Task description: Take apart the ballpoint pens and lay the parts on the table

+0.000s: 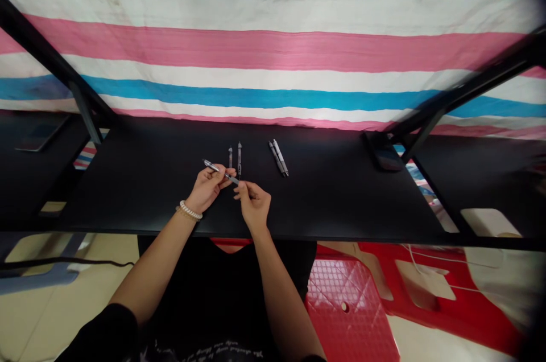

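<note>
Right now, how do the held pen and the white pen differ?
The left hand holds the held pen, the right hand at its lower end; the white pen lies on the table. The held pen is partly covered; the white pen isn't. The held pen slants less steeply in the picture than the white pen. Both are slender.

A slanted pen (212,165) is held by the left hand (207,188) and pinched at one end by the right hand (256,204) over the desk (341,197). Two loose pens (239,159) are laid just beyond the left hand; a second pair (279,151) is placed farther right. A striped sheet (273,52) is hung behind.
</note>
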Motion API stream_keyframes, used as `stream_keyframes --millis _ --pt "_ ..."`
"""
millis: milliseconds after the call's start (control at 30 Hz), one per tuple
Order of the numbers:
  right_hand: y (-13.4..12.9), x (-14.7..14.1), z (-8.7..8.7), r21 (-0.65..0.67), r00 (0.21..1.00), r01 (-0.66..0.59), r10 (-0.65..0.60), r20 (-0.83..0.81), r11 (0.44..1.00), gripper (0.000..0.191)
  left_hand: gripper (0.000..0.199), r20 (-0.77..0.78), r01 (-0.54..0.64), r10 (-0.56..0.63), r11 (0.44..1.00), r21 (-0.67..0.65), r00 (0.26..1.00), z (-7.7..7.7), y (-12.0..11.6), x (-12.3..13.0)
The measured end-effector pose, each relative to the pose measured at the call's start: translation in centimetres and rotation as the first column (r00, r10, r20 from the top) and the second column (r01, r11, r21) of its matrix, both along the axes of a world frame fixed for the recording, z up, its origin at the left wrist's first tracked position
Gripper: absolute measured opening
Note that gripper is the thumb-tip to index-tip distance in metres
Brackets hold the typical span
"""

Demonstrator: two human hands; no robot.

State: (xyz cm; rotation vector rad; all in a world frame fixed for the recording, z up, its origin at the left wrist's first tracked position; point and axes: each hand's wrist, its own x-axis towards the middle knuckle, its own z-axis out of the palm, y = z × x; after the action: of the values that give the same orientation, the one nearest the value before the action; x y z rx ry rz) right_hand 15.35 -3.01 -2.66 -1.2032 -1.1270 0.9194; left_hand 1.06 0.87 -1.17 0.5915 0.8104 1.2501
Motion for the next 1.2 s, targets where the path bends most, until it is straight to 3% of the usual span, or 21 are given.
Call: stream_keyframes --millis 367,533,733,933,1067,1200 --pt "0.1 -0.1 -0.4 0.008 0.999 -0.037 0.037 -0.024 0.999 0.035 0.038 -0.006 -0.001 0.001 1.000 0.001 1.000 0.3 -0.1 0.1" --pt "-0.1 0.3 0.1 -0.039 0.984 -0.135 0.139 0.112 0.990 0.049 0.038 -0.020 0.018 -0.017 1.000 0.024 1.000 0.3 -0.2 0.2" --pt "0.0 0.4 0.1 -0.023 0.963 -0.178 0.179 0.201 0.984 0.046 0.038 -0.018 0.027 -0.026 0.999 0.031 1.000 0.9 -0.2 0.2" --pt "0.1 0.2 0.3 0.026 0.926 -0.183 0.164 0.340 0.983 0.038 0.067 0.175 0.072 -0.069 0.997 -0.013 0.982 2.5 -0.3 -0.5" --pt "0.1 0.1 0.2 0.059 0.856 -0.256 0.198 0.478 0.965 0.033 0.062 0.296 0.056 -0.049 0.998 -0.016 0.954 2.8 -0.5 -0.9" --pt "0.0 0.1 0.1 0.073 0.835 -0.267 0.193 0.516 0.961 0.033 0.058 0.378 0.062 -0.034 0.996 -0.062 0.925 2.8 -0.6 -0.9"
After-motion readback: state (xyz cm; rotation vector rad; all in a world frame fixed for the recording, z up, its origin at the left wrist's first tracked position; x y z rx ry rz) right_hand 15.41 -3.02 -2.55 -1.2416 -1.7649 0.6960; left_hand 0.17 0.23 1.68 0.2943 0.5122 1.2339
